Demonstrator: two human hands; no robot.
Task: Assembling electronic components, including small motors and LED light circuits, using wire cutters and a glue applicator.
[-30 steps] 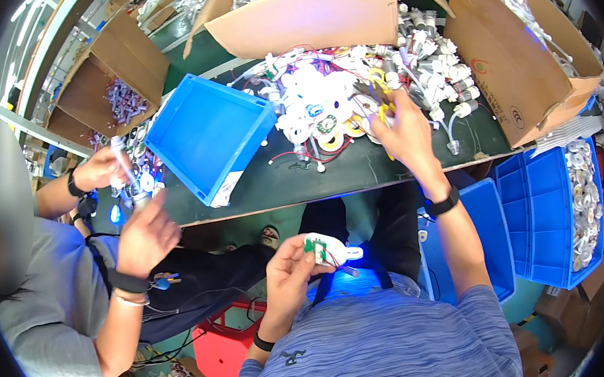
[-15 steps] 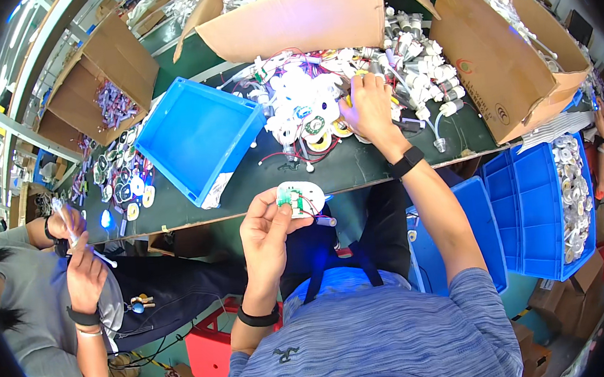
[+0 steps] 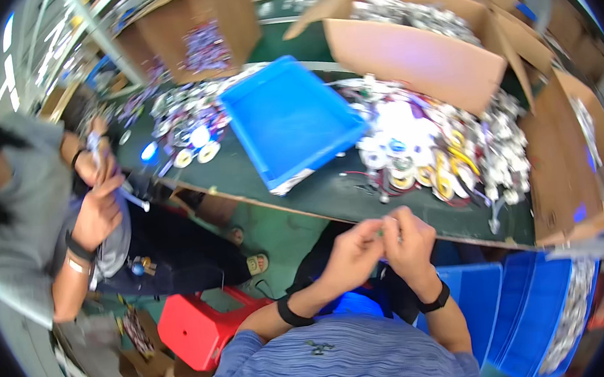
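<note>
Both hands, left & right, pinch small part together.

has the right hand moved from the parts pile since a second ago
Yes. The right hand has come back off the parts pile on the table, toward the body, and now meets the left hand.

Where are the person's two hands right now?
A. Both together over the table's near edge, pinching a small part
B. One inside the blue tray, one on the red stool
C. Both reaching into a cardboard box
A: the left hand and right hand meet on a small part at the table edge, clear of the blue tray.
</note>
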